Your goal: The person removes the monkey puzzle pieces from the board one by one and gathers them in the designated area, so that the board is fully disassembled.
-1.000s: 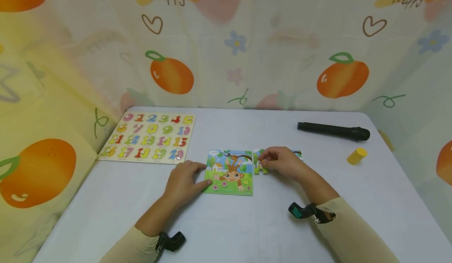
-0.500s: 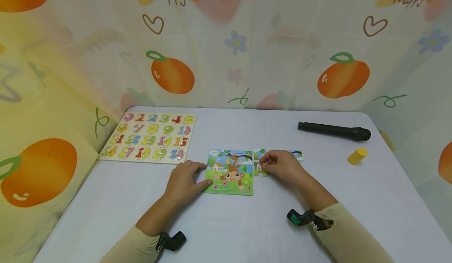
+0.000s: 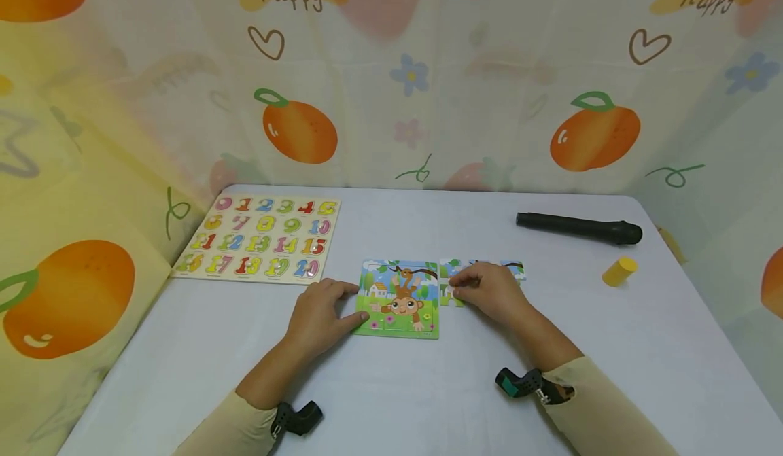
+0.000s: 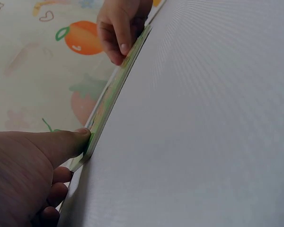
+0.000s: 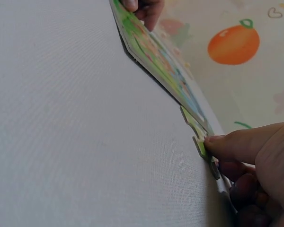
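A square jigsaw puzzle [image 3: 397, 300] with a hanging monkey lies flat at the middle of the table. My left hand [image 3: 321, 313] grips its left edge; in the left wrist view the thumb [image 4: 75, 142] lies on the border and the other fingers curl beside the edge. Just right of the puzzle, my right hand [image 3: 492, 293] pinches a green puzzle piece [image 3: 448, 298] between thumb and fingers. The right wrist view shows that notched puzzle piece [image 5: 201, 147] low by the tablecloth. More puzzle pieces [image 3: 516, 267] lie behind the right hand, partly hidden by it.
A number board [image 3: 306, 234] with colourful numerals lies at the back left. At the back right is a black microphone [image 3: 578, 229], with a yellow cylinder [image 3: 620, 271] in front of it. A printed cloth [image 3: 367, 102] hangs behind the white table [image 3: 397, 401].
My right hand has come slightly nearer along the puzzle's right side, and the pinched piece has shifted a little with it. The left hand and the puzzle have stayed in place.
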`<state>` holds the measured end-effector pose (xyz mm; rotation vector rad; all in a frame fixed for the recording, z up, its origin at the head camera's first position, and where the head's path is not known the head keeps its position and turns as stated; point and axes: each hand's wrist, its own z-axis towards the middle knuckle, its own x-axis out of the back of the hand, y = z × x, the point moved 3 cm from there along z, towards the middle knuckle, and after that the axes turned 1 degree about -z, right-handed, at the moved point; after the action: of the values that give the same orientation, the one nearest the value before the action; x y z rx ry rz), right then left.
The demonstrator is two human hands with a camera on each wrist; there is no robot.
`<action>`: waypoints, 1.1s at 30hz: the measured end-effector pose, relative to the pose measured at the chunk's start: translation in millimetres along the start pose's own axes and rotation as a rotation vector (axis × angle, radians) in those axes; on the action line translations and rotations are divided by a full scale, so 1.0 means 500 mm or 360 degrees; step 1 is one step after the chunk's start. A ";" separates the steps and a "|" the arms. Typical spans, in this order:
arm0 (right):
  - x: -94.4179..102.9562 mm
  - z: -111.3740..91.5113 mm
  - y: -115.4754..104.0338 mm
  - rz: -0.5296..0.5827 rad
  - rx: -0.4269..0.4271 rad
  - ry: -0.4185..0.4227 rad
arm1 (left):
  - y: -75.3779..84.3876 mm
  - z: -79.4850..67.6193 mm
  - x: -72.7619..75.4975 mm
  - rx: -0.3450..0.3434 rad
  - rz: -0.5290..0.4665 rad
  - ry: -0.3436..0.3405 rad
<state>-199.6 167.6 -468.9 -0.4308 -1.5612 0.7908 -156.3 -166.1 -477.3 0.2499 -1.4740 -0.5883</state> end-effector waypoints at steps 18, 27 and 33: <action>0.031 0.008 -0.011 0.0210 -0.0147 0.0031 | 0.005 0.001 0.012 0.0011 -0.0024 -0.0061; 0.021 0.038 -0.047 0.0363 0.0014 -0.0160 | 0.022 0.012 0.005 -0.0039 -0.0069 -0.0060; -0.007 0.060 -0.088 0.0363 0.0121 -0.0347 | 0.037 0.026 -0.010 -0.0079 -0.0042 -0.0051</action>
<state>-220.6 127.9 -440.4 -0.4851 -1.6956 1.0997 -164.9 -145.8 -470.8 0.2223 -1.4869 -0.6518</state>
